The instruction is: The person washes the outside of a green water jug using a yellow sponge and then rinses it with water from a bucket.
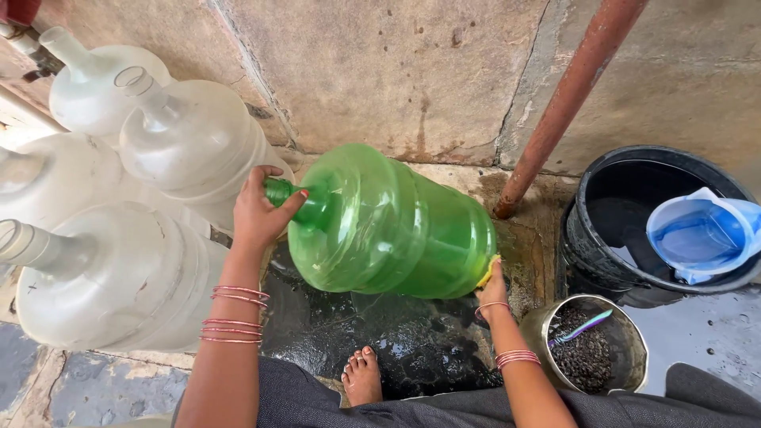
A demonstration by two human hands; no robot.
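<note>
Above the wet floor (412, 341), your left hand (258, 214) grips the tilted green water jug (388, 226) by its neck while your right hand (493, 287) presses a yellow scrubber (489, 271) to its base, washing apparently midway.

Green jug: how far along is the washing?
Done: the ground under the green jug is already wet and dark. In hand: jug lies tipped on its side, left hand gripping the neck, right hand pressing a yellow scrubber to its base. Left: four white jugs stand alongside; whether they are washed cannot be told.
</note>
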